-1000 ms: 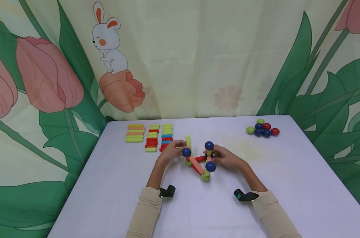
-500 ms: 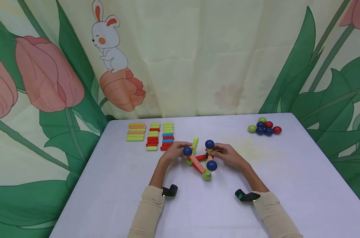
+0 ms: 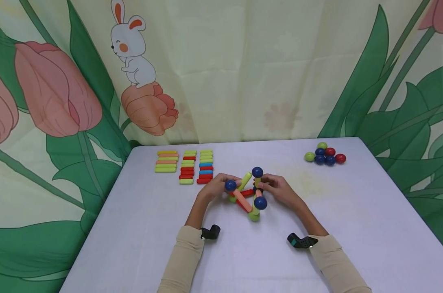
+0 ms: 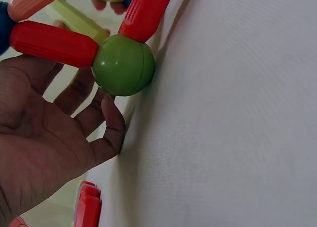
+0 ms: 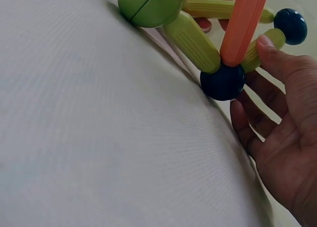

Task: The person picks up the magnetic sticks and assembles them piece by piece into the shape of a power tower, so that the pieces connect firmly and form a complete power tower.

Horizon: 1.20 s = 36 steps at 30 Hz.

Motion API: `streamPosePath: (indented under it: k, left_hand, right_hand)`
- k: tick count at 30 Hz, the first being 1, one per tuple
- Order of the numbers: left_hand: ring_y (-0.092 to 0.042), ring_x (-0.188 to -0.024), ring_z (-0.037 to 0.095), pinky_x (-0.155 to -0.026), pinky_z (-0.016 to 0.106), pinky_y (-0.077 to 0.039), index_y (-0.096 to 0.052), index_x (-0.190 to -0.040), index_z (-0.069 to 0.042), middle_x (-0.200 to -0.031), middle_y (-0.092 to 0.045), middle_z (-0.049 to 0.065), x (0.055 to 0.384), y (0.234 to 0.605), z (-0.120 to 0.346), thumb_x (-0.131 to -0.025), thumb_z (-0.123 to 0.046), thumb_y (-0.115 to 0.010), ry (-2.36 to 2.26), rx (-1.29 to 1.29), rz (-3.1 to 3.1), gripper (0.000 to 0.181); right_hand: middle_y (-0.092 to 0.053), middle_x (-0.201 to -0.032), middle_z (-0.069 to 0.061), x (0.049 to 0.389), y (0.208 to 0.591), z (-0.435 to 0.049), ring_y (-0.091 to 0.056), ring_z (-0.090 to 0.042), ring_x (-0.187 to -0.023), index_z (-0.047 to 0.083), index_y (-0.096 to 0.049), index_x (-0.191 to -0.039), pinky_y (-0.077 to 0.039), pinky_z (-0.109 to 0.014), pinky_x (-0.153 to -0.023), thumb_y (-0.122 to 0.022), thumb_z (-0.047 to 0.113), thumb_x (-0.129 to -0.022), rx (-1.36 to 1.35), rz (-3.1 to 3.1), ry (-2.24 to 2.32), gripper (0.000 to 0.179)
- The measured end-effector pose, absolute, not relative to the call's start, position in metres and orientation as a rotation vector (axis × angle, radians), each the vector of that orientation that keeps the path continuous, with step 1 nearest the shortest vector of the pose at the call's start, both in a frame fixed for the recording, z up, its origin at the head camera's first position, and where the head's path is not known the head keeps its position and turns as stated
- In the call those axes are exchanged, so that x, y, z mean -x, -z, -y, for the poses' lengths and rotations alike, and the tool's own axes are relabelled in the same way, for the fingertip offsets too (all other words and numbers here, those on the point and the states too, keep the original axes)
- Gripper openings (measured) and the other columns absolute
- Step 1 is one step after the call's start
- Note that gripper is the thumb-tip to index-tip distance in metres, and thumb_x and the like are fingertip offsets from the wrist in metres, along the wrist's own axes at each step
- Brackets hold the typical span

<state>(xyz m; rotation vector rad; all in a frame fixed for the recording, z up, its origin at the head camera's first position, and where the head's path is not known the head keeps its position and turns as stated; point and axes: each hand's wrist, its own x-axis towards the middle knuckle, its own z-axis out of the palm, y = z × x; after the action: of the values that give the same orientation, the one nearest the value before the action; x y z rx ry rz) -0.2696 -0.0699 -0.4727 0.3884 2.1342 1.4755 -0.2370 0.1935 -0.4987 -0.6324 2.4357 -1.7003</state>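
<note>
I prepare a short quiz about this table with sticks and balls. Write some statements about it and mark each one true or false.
1. The left hand holds a tilted yellow-green stick. True.
2. The loose sticks form five columns. False: the loose sticks form three columns.
3. The loose balls lie together at the far right of the table. True.
4. Every ball in the built frame is red. False: those that show in the built frame are blue or green.
5. The right hand has its thumb on a stick. True.

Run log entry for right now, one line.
left hand: holds slanted light-green stick | right hand: grips yellowish stick below blue ball | loose balls: far right
</note>
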Motion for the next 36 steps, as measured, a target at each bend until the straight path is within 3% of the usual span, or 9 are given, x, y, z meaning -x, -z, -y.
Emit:
streamPosePath:
  k: [8,14,18,22,28,31,36]
  left_hand:
    - [-0.057,-0.094,0.016,-0.08,0.03,-0.042,-0.072,-0.117,-0.012,-0.083,-0.069,-0.002,0.272,0.471,0.068,-0.094,-0.032,-0.065,-1.457,-0.418,-2.088,0.031]
    - [-0.055,-0.109,0.019,-0.089,0.034,-0.043,-0.071,-0.12,-0.015,-0.108,-0.069,0.004,0.271,0.473,0.068,-0.095,-0.033,-0.063,-1.44,-0.451,-2.111,0.032]
    - [-0.053,-0.117,0.02,-0.092,0.037,-0.046,-0.068,-0.124,-0.02,-0.123,-0.066,0.004,0.268,0.473,0.075,-0.096,-0.035,-0.06,-1.484,-0.424,-2.146,0.033]
    - [-0.061,-0.11,0.022,-0.091,0.036,-0.051,-0.067,-0.124,-0.019,-0.118,-0.068,0.007,0.264,0.47,0.09,-0.098,-0.032,-0.059,-1.599,-0.34,-2.206,0.031]
    - [-0.063,-0.093,0.025,-0.078,0.033,-0.054,-0.069,-0.115,-0.009,-0.102,-0.068,0.011,0.259,0.462,0.124,-0.095,-0.018,-0.064,-1.599,-0.223,-2.615,0.023]
    - [-0.06,-0.096,0.026,-0.077,0.034,-0.054,-0.071,-0.109,-0.005,-0.101,-0.066,0.012,0.257,0.458,0.143,-0.092,-0.01,-0.067,-1.407,-0.124,-2.911,0.018]
    - [-0.051,-0.114,0.035,-0.086,0.047,-0.053,-0.072,-0.109,-0.006,-0.116,-0.058,0.019,0.251,0.458,0.166,-0.087,-0.003,-0.069,-1.027,0.111,-3.108,0.022]
  right_hand:
    - [-0.068,-0.114,-0.019,0.234,0.492,-0.191,-0.062,-0.01,-0.097,-0.003,-0.062,-0.122,-0.051,-0.019,-0.085,-0.058,0.013,-0.098,0.58,-2.464,1.676,0.029]
    - [-0.069,-0.114,-0.015,0.237,0.5,-0.194,-0.063,-0.009,-0.099,0.002,-0.063,-0.124,-0.052,-0.019,-0.086,-0.059,0.019,-0.098,0.626,-2.469,1.686,0.031]
    - [-0.066,-0.122,-0.015,0.239,0.501,-0.197,-0.063,-0.016,-0.11,0.003,-0.059,-0.13,-0.05,-0.018,-0.091,-0.06,0.019,-0.098,0.677,-2.398,1.656,0.036]
    - [-0.06,-0.133,-0.017,0.24,0.501,-0.203,-0.057,-0.028,-0.123,0.002,-0.05,-0.138,-0.047,-0.018,-0.097,-0.058,0.007,-0.096,0.748,-2.268,1.596,0.043]
    - [-0.055,-0.14,-0.012,0.242,0.503,-0.208,-0.052,-0.029,-0.129,0.007,-0.045,-0.143,-0.044,-0.019,-0.102,-0.062,0.005,-0.093,0.793,-2.214,1.474,0.053]
    - [-0.056,-0.139,-0.014,0.243,0.501,-0.207,-0.054,-0.029,-0.127,0.005,-0.045,-0.142,-0.046,-0.026,-0.103,-0.065,0.01,-0.093,0.819,-2.259,1.414,0.054]
    - [-0.062,-0.13,-0.012,0.242,0.499,-0.203,-0.06,-0.025,-0.113,0.007,-0.053,-0.135,-0.049,-0.038,-0.099,-0.07,0.018,-0.089,0.773,-2.38,1.309,0.05]
